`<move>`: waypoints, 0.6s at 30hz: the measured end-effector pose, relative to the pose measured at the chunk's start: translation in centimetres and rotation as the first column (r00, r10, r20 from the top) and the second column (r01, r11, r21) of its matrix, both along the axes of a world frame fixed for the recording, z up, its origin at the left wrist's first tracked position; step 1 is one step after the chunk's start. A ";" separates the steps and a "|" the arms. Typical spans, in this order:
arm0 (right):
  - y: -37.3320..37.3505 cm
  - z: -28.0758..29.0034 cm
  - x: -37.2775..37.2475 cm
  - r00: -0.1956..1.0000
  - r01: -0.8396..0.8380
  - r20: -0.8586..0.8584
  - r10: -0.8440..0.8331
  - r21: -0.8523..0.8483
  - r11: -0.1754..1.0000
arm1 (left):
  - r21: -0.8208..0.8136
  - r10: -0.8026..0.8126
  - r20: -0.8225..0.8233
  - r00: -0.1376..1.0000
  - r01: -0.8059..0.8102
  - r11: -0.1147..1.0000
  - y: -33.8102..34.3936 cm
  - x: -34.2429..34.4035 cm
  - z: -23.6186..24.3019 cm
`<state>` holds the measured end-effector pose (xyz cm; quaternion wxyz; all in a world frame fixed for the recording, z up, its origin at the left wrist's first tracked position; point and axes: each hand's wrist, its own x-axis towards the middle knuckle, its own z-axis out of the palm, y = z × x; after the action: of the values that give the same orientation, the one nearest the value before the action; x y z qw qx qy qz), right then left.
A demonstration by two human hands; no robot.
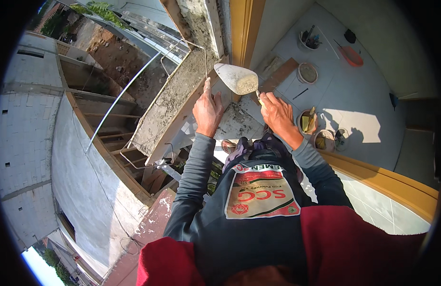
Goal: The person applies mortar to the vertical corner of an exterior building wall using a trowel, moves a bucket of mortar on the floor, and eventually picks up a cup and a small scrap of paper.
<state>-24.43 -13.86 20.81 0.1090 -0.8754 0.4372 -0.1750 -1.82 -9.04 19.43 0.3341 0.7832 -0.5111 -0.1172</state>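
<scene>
My right hand (279, 117) is closed around the handle of a pointed trowel (229, 76). The blade is held out to the left, with a patch of grey mortar (247, 85) on it. My left hand (208, 113) has its index finger stretched forward and the others partly bent, and I see nothing in it. That fingertip is at the edge of a wooden board (186, 108), close to the end of a bent metal rod clamp (204, 53). Rough grey cement (175, 93) lies along the ledge behind the board. A second bent rod clamp (130, 145) spans the ledge's lower end.
To the left, the ledge drops away to a lower level with wooden beams (118, 136) and a pale wall (94, 138). An orange-yellow frame (246, 31) stands ahead. On the tiled floor at right are several buckets (307, 73) and a red dustpan-like scoop (351, 56).
</scene>
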 end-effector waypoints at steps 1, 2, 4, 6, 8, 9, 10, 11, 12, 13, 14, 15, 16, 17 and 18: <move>0.4 0.5 -0.8 1.000 0.013 0.009 -0.013 0.038 0.999 | 0.005 -0.015 0.004 1.000 0.015 1.000 0.2 0.1 -0.2; 0.9 0.7 -2.0 0.998 0.055 0.009 -0.057 0.123 0.991 | -0.036 -0.015 0.008 1.000 0.015 0.999 0.2 -0.1 -0.5; 1.7 -0.5 -3.8 0.992 0.113 0.036 -0.121 0.174 0.978 | -0.080 -0.010 0.002 1.000 0.011 0.997 0.3 -0.2 -0.8; 3.1 -1.5 -6.1 0.968 0.236 0.006 -0.252 0.326 0.915 | -0.081 -0.001 -0.029 1.000 -0.001 0.997 0.7 -0.7 -1.4; 3.7 -3.9 -8.3 0.940 0.319 -0.042 -0.337 0.454 0.832 | 0.008 -0.019 -0.016 1.000 0.019 1.000 1.3 -1.0 -2.3; 4.1 -6.0 -9.9 0.928 0.354 -0.067 -0.367 0.473 0.807 | 0.130 -0.017 0.032 0.999 0.012 0.991 1.6 -1.6 -2.2; 4.4 -7.6 -11.1 0.907 0.408 -0.133 -0.400 0.513 0.755 | 0.087 -0.037 0.085 0.996 0.029 0.996 2.2 -1.6 -3.8; 4.6 -9.0 -12.4 0.882 0.461 -0.195 -0.430 0.551 0.696 | 0.169 -0.068 0.053 0.996 0.058 0.984 2.8 -2.0 -4.9; 5.1 -10.2 -13.8 0.877 0.459 -0.164 -0.452 0.568 0.683 | 0.192 -0.120 -0.020 0.993 0.122 0.974 3.5 -2.2 -6.2; 5.2 -11.2 -15.2 0.862 0.478 -0.166 -0.479 0.582 0.658 | 0.215 -0.167 -0.091 0.982 0.183 0.959 4.3 -2.6 -7.3; 5.1 -12.3 -16.7 0.836 0.509 -0.221 -0.502 0.655 0.559 | 0.233 -0.205 -0.088 0.975 0.220 0.947 4.6 -3.4 -8.3; 4.9 -13.8 -18.0 0.819 0.522 -0.273 -0.504 0.719 0.460 | 0.309 -0.240 -0.092 0.966 0.257 0.916 5.1 -4.2 -9.1; 5.3 -16.2 -19.4 0.778 0.566 -0.264 -0.570 0.688 0.454 | 0.386 -0.276 -0.098 0.956 0.292 0.875 5.3 -4.9 -10.0; 5.1 -18.4 -20.7 0.774 0.560 -0.265 -0.575 0.709 0.428 | 0.501 -0.364 -0.094 0.927 0.360 0.787 5.5 -4.8 -11.4; 4.5 -19.9 -21.9 0.759 0.568 -0.266 -0.594 0.717 0.404 | 0.511 -0.427 -0.082 0.901 0.405 0.758 6.2 -4.7 -13.6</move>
<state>-46.35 -9.35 0.87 0.4067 -0.5330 0.7418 -0.0138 -6.53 -2.87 5.86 0.0671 0.7126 -0.6281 -0.3054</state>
